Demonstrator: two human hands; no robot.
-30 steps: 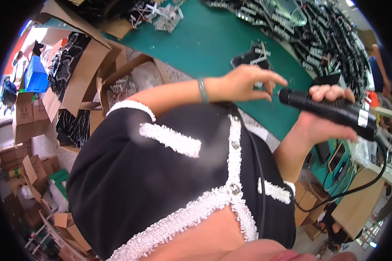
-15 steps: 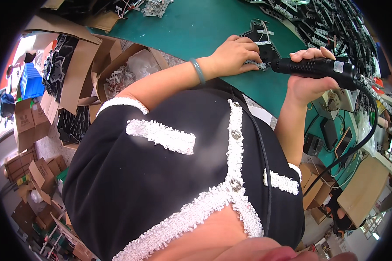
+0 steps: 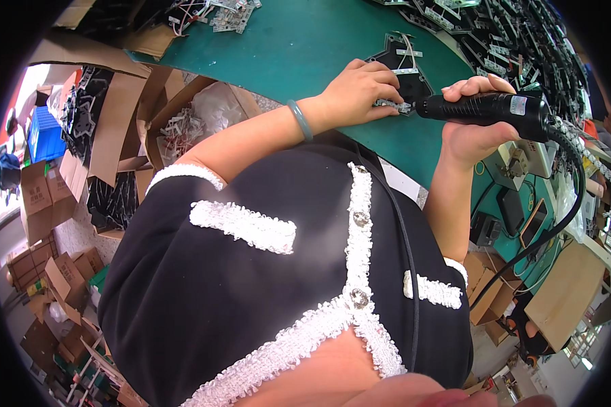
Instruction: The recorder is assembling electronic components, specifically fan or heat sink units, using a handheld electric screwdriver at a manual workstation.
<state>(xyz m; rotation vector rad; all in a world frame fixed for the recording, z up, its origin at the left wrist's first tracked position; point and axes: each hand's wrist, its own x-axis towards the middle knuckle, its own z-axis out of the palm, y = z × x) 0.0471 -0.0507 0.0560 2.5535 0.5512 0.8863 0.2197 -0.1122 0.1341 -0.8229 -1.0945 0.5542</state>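
Observation:
My right hand (image 3: 478,132) is wrapped round a black electric screwdriver (image 3: 502,108), held almost level, with its cord curving down on the right. The tool's tip points left and meets the end of a small white strip (image 3: 394,106) with light spots, apparently an LED strip. Fingers of my left hand (image 3: 365,91), bent and pressed together, hold that strip down at the near edge of a black angular panel (image 3: 415,85). Other white strips and thin wires lie across the panel's far part. Whether a screw sits under the tip is too small to tell.
Similar black panels (image 3: 523,61) are heaped at the back right of the green table (image 3: 278,51). Loose white strips (image 3: 234,15) lie at the far left. Open cardboard boxes (image 3: 119,122) stand left of the table. A phone-like device (image 3: 534,222) lies at the right.
The whole view has shifted slightly. Both hands keep their grips, and the screwdriver tip stays at the strip's end.

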